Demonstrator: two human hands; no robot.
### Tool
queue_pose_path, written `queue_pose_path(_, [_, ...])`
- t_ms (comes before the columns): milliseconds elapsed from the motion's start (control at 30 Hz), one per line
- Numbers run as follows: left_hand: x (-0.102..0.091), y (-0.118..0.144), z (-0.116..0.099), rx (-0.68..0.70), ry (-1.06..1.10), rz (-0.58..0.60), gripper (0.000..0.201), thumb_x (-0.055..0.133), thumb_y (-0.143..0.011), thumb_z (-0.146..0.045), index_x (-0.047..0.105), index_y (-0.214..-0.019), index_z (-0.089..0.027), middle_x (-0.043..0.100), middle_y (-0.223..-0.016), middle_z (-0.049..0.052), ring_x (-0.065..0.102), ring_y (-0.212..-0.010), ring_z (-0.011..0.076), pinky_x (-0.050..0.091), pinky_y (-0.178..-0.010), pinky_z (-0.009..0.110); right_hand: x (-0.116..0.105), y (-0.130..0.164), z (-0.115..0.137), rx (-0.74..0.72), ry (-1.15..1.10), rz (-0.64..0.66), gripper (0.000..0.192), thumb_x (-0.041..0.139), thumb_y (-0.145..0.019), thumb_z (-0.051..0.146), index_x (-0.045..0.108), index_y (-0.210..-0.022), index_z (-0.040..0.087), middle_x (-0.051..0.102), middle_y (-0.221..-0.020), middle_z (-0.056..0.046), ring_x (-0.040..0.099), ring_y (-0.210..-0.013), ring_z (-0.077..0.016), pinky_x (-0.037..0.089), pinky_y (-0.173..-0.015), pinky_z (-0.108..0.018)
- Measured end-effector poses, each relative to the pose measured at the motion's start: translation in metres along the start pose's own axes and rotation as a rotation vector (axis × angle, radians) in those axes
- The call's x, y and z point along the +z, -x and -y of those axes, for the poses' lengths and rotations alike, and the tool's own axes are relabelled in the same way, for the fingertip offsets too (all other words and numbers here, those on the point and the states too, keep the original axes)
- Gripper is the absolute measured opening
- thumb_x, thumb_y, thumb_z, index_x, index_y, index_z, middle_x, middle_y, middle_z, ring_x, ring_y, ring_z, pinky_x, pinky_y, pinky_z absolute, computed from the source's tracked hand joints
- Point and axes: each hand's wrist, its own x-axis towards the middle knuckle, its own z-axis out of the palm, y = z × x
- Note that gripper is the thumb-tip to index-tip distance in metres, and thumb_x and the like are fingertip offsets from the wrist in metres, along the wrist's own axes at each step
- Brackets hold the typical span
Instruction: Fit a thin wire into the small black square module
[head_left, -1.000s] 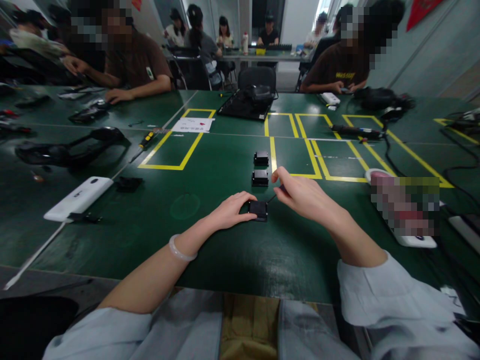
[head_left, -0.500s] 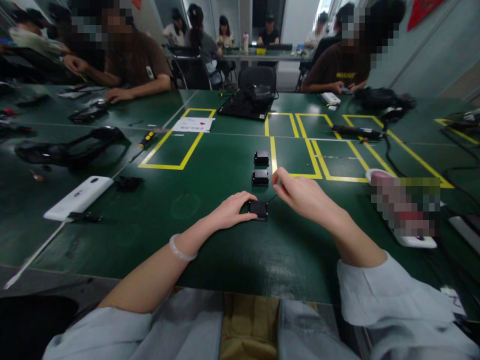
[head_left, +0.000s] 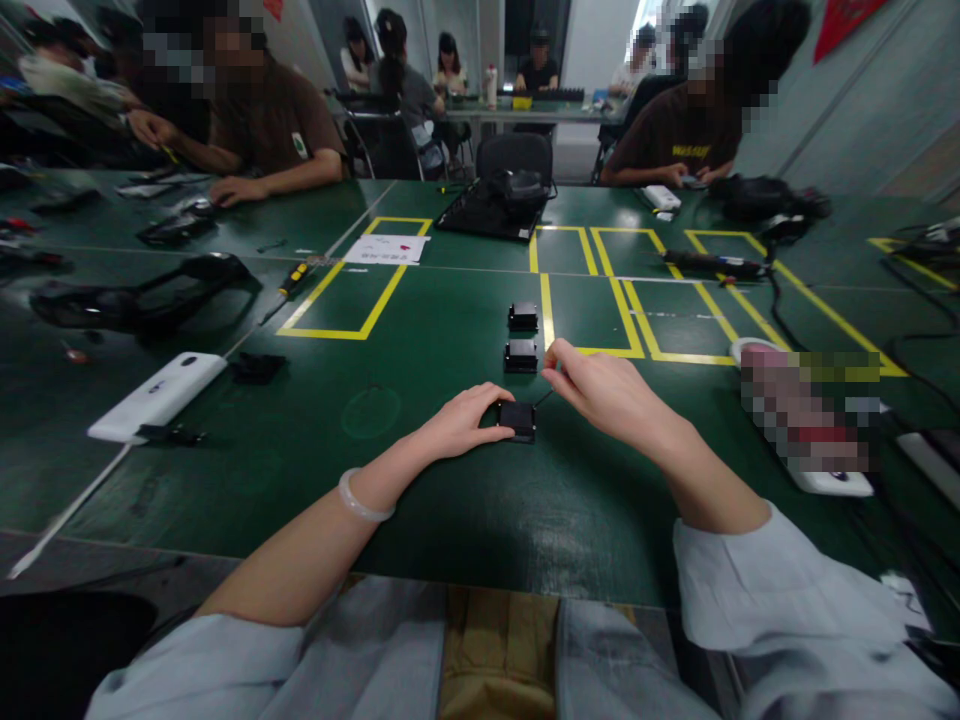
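Now: left hand (head_left: 471, 418), half-spread, grasping black block (head_left: 519, 417); right hand (head_left: 600, 390), curled, pinching thin dark rod (head_left: 544, 397).

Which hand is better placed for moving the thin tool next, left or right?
Right, I'd judge: the right hand pinches the thin dark tool, which points at the small black part's right side. The left hand holds that part from its left.

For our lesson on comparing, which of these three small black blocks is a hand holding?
The front block, nearest the camera: the left hand grips its left side. The middle block and the farthest block sit beyond it, held by neither hand.
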Motion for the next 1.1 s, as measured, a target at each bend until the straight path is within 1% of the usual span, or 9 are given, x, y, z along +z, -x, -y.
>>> queue_pose_path(200, [0.0008, 0.0004, 0.0, -0.009, -0.005, 0.004, 0.039, 0.061, -0.088, -0.045, 0.055, -0.117, -0.021, 0.06, -0.108, 0.007, 0.058, -0.1, 0.0248, 0.045, -0.086, 0.035, -0.0018, 0.0015, 0.0008, -0.018, -0.061, -0.003, 0.02, 0.036, -0.094, 0.028, 0.045, -0.111, 0.021, 0.066, -0.082, -0.003, 0.055, -0.062, -0.0155, 0.025, -0.054, -0.026])
queue_pose_path(333, [0.0004, 0.0002, -0.0007, -0.003, -0.005, 0.0, 0.037, 0.062, -0.088, -0.044, 0.056, -0.116, -0.02, 0.06, -0.108, 0.007, 0.058, -0.099, 0.024, 0.045, -0.086, 0.035, -0.0015, 0.0008, 0.0017, -0.008, -0.055, -0.01, 0.019, 0.037, -0.095, 0.031, 0.047, -0.107, 0.021, 0.065, -0.08, -0.003, 0.055, -0.063, -0.016, 0.025, -0.055, -0.026])
queue_pose_path(433, [0.0, 0.0, -0.0013, 0.002, -0.001, -0.001, 0.037, 0.062, -0.088, -0.044, 0.056, -0.115, -0.02, 0.06, -0.108, 0.006, 0.058, -0.099, 0.0237, 0.046, -0.086, 0.034, -0.0005, -0.0003, 0.0014, -0.001, -0.011, -0.007, 0.021, 0.037, -0.096, 0.037, 0.049, -0.103, 0.021, 0.065, -0.077, -0.003, 0.056, -0.064, -0.0169, 0.024, -0.055, -0.026])
queue_pose_path(500, [-0.0002, 0.0001, -0.0013, 0.001, -0.001, 0.004, 0.037, 0.061, -0.088, -0.044, 0.056, -0.115, -0.02, 0.06, -0.108, 0.006, 0.058, -0.099, 0.0237, 0.046, -0.086, 0.034, 0.0003, -0.0006, 0.0007, -0.005, 0.013, 0.0, 0.022, 0.036, -0.097, 0.036, 0.05, -0.102, 0.02, 0.064, -0.074, -0.003, 0.055, -0.063, -0.0168, 0.024, -0.055, -0.026])
queue_pose_path(700, [0.0001, 0.0008, -0.0001, -0.006, -0.01, 0.004, 0.038, 0.061, -0.088, -0.045, 0.055, -0.116, -0.02, 0.059, -0.109, 0.007, 0.057, -0.101, 0.0246, 0.045, -0.088, 0.036, 0.0007, 0.0013, -0.0013, -0.04, -0.032, 0.003, 0.021, 0.037, -0.094, 0.028, 0.046, -0.111, 0.02, 0.065, -0.079, -0.003, 0.052, -0.06, -0.0148, 0.024, -0.054, -0.025])
queue_pose_path(933, [-0.0011, 0.0007, -0.0018, -0.019, 0.005, 0.009, 0.038, 0.061, -0.088, -0.045, 0.056, -0.116, -0.02, 0.06, -0.108, 0.008, 0.058, -0.1, 0.025, 0.046, -0.086, 0.036, -0.0034, 0.0024, 0.0034, -0.025, -0.028, 0.023, 0.022, 0.036, -0.092, 0.026, 0.047, -0.11, 0.02, 0.065, -0.08, -0.003, 0.052, -0.06, -0.0148, 0.024, -0.054, -0.025])
queue_pose_path(1100, [-0.0018, 0.0004, -0.0029, -0.017, 0.008, 0.009, 0.037, 0.061, -0.087, -0.044, 0.056, -0.115, -0.02, 0.06, -0.109, 0.008, 0.058, -0.101, 0.025, 0.046, -0.087, 0.036, -0.0031, 0.0051, 0.0032, -0.074, -0.022, 0.03, 0.025, 0.038, -0.091, 0.026, 0.044, -0.114, 0.02, 0.066, -0.086, -0.005, 0.055, -0.063, -0.0158, 0.025, -0.055, -0.026])
